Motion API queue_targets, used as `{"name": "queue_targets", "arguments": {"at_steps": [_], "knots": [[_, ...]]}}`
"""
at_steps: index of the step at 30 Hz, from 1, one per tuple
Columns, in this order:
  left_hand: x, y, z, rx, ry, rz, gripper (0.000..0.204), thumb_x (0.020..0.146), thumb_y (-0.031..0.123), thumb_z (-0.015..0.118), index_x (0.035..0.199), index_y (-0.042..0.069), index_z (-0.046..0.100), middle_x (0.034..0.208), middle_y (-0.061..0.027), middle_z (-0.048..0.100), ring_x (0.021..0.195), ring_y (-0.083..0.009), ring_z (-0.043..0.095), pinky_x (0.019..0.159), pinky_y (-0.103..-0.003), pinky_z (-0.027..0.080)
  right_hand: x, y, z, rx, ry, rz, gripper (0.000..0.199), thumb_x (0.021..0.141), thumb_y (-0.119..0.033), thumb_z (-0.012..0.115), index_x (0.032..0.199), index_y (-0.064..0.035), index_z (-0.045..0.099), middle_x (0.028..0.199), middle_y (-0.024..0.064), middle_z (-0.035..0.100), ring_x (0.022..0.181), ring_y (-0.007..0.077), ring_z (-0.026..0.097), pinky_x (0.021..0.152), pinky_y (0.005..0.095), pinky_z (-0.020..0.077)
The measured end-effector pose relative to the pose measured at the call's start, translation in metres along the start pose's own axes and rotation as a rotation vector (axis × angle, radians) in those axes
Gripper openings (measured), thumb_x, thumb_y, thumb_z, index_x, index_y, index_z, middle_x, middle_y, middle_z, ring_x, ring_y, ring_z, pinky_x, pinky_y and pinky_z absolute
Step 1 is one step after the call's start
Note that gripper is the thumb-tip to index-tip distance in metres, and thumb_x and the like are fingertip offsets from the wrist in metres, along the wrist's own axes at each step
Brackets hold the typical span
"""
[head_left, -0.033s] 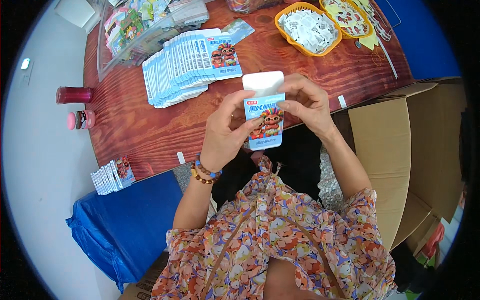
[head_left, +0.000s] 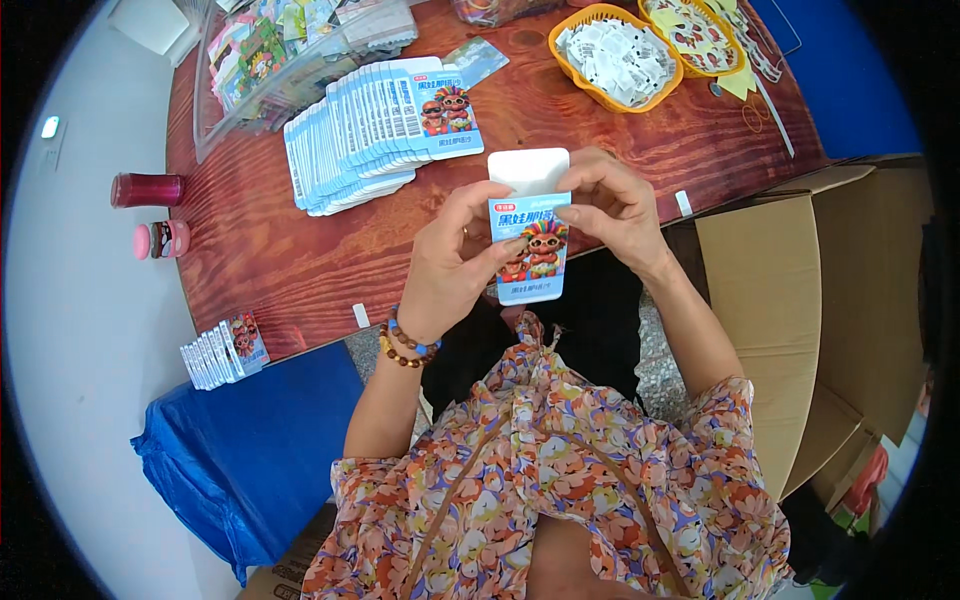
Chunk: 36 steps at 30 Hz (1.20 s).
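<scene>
— How is the left hand [head_left: 450,265] now?
— It is clamped on a small blue box [head_left: 530,291], from the left side. The right hand [head_left: 617,210] pinches its upper right edge.
— And where is this box?
— In the air, at the near edge of the table [head_left: 270,260], its white flap [head_left: 530,168] open.

Flat cartons [head_left: 375,125] on table [head_left: 270,255], left of basket [head_left: 658,98]
</scene>
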<state>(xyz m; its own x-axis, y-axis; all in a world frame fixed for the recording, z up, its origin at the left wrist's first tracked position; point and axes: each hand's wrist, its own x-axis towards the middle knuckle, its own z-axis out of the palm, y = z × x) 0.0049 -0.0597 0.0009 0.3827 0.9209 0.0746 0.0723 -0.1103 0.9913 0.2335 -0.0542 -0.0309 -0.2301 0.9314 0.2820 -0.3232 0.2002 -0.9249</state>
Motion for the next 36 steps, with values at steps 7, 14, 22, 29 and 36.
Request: {"name": "queue_targets", "arguments": {"at_steps": [7, 14, 22, 29, 36], "knots": [[-0.005, -0.006, 0.007, -0.106, -0.044, -0.131, 0.045, 0.088, -0.002, 0.070, 0.128, 0.005, 0.051, 0.105, -0.0098, 0.068, 0.095, -0.0146, 0.068, 0.080, -0.030, 0.057, 0.000, -0.021, 0.008, -0.100, -0.017, 0.172, 0.020, 0.088, -0.001, 0.069, 0.108, 0.0003, 0.066, 0.112, 0.0060, 0.060, 0.098, 0.0121, 0.060, 0.085, 0.0268, 0.0492], [-0.012, -0.003, 0.016, 0.013, -0.007, -0.127, 0.047, 0.086, -0.003, 0.070, 0.128, 0.007, 0.050, 0.103, -0.0126, 0.070, 0.092, -0.0175, 0.071, 0.076, -0.031, 0.058, 0.016, -0.024, -0.001, -0.147, 0.001, 0.311, 0.016, 0.101, -0.014, 0.059, 0.106, -0.0019, 0.068, 0.095, 0.0001, 0.068, 0.085, 0.0057, 0.058, 0.076, 0.0242, 0.0467], [-0.013, -0.011, 0.014, -0.053, -0.020, -0.176, 0.055, 0.086, 0.000, 0.072, 0.131, 0.006, 0.040, 0.103, -0.0145, 0.069, 0.090, -0.0185, 0.071, 0.073, -0.031, 0.057, 0.022, -0.032, -0.009, -0.217, -0.180, 0.460, 0.018, 0.094, -0.005, 0.064, 0.110, -0.0002, 0.072, 0.099, 0.0054, 0.074, 0.093, 0.0102, 0.068, 0.083, 0.0257, 0.0543], [-0.012, -0.011, 0.016, -0.070, -0.013, -0.213, 0.060, 0.086, 0.001, 0.073, 0.133, 0.005, 0.037, 0.104, -0.0159, 0.068, 0.089, -0.0199, 0.071, 0.073, -0.032, 0.057, 0.021, -0.039, -0.001, -0.475, -0.189, 0.414, 0.023, 0.092, 0.001, 0.063, 0.112, -0.0014, 0.074, 0.097, 0.0064, 0.077, 0.087, 0.0114, 0.070, 0.079, 0.0248, 0.0554], [-0.013, -0.010, 0.023, -0.143, 0.050, -0.265, 0.070, 0.086, -0.001, 0.071, 0.146, 0.008, 0.037, 0.105, -0.0135, 0.069, 0.088, -0.0166, 0.070, 0.073, -0.030, 0.057, 0.013, -0.043, 0.002, -0.562, -0.235, 0.301, 0.029, 0.092, 0.002, 0.062, 0.121, 0.0009, 0.068, 0.118, 0.0122, 0.072, 0.102, 0.0150, 0.069, 0.086, 0.0280, 0.0559]]}}
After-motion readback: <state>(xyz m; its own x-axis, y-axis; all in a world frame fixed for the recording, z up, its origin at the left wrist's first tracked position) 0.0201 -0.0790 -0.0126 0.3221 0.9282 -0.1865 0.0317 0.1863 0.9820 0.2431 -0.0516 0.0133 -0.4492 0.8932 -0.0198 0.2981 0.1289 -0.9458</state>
